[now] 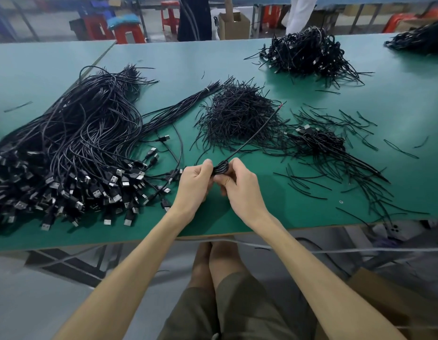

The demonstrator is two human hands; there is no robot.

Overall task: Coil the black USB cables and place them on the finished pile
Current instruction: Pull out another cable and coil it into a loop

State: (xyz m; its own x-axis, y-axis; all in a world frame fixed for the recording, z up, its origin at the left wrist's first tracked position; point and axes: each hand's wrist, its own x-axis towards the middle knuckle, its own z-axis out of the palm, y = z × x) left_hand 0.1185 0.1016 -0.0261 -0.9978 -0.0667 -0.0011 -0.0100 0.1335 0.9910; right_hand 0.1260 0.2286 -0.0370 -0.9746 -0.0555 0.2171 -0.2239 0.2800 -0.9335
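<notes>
A small coil of black USB cable [220, 168] sits between my two hands above the green table [237, 217]. My left hand [194, 185] grips the coil's left side. My right hand [240, 186] pinches its right side with thumb and fingers. The cable's free tail [254, 134] runs up and to the right, ending in a red-tipped bare end. A big heap of uncoiled black USB cables [73, 148] lies at the left, plugs toward me. A few coiled cables [318, 141] lie to the right. A larger pile of coiled cables [308, 51] sits at the far right.
A mound of short black wire ties [240, 114] lies in the middle, with loose ties [355, 173] scattered to its right. Another black cable pile [419, 39] is at the far right corner. Red stools and cardboard boxes stand beyond the table. My knees are below the front edge.
</notes>
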